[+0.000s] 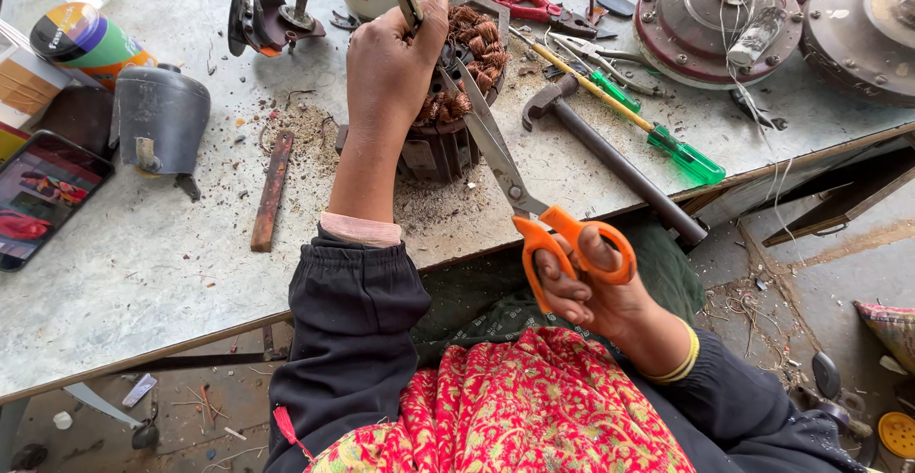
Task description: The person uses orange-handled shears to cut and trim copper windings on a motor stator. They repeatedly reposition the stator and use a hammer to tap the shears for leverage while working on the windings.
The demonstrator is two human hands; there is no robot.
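My left hand grips the dark round motor stator, its copper windings partly cut; my right hand, fingers closed through the handles, works the orange-handled scissors into what remains.

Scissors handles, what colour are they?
Orange, on the scissors held in the right hand; the head view shows it.

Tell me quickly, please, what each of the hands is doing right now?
Left hand: closed, gripping a metal tool over the motor stator.
Right hand: closed on the orange-handled scissors, blades reaching into the stator's copper windings.
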